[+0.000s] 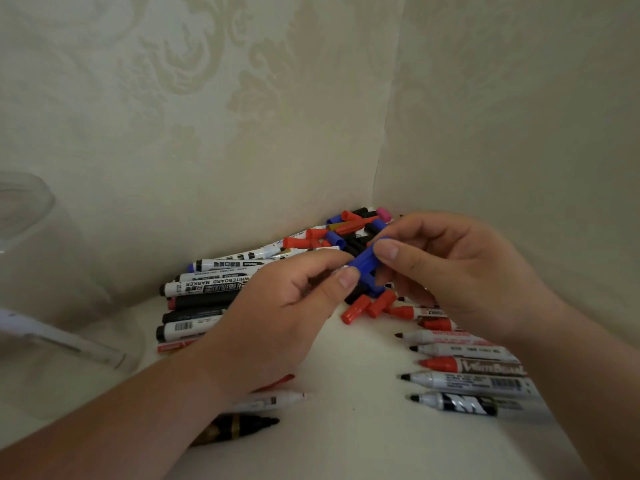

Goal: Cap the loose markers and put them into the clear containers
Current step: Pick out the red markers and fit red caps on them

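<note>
The left hand (277,306) pinches what seems a marker (335,271), and the right hand (450,271) pinches a blue cap (363,260) onto it, near the worktop's (346,438) back corner. Uncapped markers (467,375) line the right edge and the clear container (24,209) stands at the left, so most of the job remains.

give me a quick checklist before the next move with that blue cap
1. Grip on the blue cap: ok, the left hand and the right hand both pinch it.
2. Marker body under the cap: cannot tell, the left hand's fingers hide it.
3. Cap pressed fully home: cannot tell.
4. Clear container at hand: ok, at the left edge, only partly in frame.
5. Other markers capped: not ok, the uncapped markers on the right lie with bare tips.
6. Spare caps nearby: ok, loose red caps lie just below the hands.
</note>
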A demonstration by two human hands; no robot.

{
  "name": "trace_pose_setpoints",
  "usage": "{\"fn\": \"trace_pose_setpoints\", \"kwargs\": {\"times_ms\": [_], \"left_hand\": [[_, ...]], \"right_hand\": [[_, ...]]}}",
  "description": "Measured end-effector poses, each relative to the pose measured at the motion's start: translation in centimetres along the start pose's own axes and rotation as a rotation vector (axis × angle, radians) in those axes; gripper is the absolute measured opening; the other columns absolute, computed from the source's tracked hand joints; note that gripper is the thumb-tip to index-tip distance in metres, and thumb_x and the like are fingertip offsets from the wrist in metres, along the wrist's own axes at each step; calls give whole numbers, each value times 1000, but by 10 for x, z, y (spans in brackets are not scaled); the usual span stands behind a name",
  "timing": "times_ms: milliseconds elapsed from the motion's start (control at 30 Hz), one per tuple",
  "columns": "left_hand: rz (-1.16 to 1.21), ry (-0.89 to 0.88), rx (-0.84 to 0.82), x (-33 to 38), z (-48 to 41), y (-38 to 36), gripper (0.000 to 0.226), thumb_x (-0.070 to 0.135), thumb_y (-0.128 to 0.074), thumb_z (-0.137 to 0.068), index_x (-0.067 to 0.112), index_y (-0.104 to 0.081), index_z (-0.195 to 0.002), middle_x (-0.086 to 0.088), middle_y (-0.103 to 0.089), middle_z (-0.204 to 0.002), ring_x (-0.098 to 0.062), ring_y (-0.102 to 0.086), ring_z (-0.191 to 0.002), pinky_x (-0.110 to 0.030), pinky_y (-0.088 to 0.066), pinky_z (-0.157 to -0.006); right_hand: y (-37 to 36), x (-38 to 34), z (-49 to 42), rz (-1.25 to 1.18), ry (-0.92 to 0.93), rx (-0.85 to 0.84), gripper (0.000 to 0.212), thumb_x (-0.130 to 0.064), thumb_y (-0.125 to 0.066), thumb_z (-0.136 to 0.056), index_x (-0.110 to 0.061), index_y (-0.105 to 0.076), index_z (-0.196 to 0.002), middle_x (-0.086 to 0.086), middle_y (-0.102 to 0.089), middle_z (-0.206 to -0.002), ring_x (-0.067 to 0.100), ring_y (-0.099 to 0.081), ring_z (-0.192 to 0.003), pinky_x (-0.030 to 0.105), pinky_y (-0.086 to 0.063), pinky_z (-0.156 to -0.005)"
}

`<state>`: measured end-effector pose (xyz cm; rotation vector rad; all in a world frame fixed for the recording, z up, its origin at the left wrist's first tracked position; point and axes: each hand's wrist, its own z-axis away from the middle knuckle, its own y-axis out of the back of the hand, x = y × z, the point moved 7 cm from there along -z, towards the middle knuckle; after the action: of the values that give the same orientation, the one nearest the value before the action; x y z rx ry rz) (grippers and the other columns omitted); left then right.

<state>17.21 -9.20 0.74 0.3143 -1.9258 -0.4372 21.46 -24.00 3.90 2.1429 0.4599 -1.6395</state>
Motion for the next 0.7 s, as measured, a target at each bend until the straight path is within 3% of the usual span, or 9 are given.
{"fn": "trace_pose_setpoints", "kwargs": {"times_ms": [100, 167, 267, 367, 467, 567, 700], "left_hand": [[236, 164, -20, -9, 0, -3, 32, 46, -54, -97, 18, -69, -91, -1, -50, -62, -15, -38, -51, -17, -30, -45], [321, 235, -46, -15, 0, -5, 46, 48, -51, -97, 7, -67, -85, -22, -49, -62, -23, -36, -51, -25, -30, -44], [469, 249, -31, -18, -2, -3, 38, 33, -48, -99, 4, -70, -91, -38, -55, -76, -27, -39, -50, -28, -31, -47], [510, 247, -12, -18, -3, -2, 21, 23, -55, -93, 13, -74, -94, -21, -69, -80, -21, -47, -46, -26, -34, -43], [384, 195, -21, -10, -3, -4, 22, 11, -56, -101, 15, -74, -91, -2, -69, -68, -15, -51, -47, -25, -39, -41], [280, 139, 26, -8, -3, 1, 20, 13, -64, -94, 27, -75, -105, -3, -73, -78, -15, -59, -55, -26, -47, -48], [123, 64, 140, -4, 0, 8, 21, 23, -77, -84, 40, -78, -96, 6, -69, -68, -10, -55, -56, -25, -46, -53]], "right_hand": [[3, 0, -1, 5, -19, 36, 17, -35, -71, -72, -19, -75, -73, 7, -67, -62, 10, -47, -45, 19, -35, -43], [6, 2, -1, 31, -40, 70, 21, -40, -71, -73, -20, -74, -71, 11, -66, -63, 13, -45, -46, 21, -35, -44], [12, 6, 0, 82, -58, 127, 25, -45, -69, -78, -22, -72, -68, 10, -67, -65, 13, -48, -49, 20, -37, -46], [16, 9, -1, 102, -59, 143, 24, -44, -69, -80, -22, -72, -71, 10, -68, -66, 14, -49, -50, 20, -38, -46], [15, 9, -2, 63, -50, 130, 17, -39, -71, -74, -23, -75, -72, 8, -67, -65, 14, -48, -50, 20, -37, -46], [16, 5, -2, 43, -3, 86, 12, -30, -72, -72, -20, -76, -75, 4, -67, -64, 11, -48, -50, 19, -38, -48], [21, -1, 1, 120, 61, -15, 17, -16, -72, -73, -6, -73, -88, 1, -66, -64, 5, -53, -49, 12, -40, -48]]}}
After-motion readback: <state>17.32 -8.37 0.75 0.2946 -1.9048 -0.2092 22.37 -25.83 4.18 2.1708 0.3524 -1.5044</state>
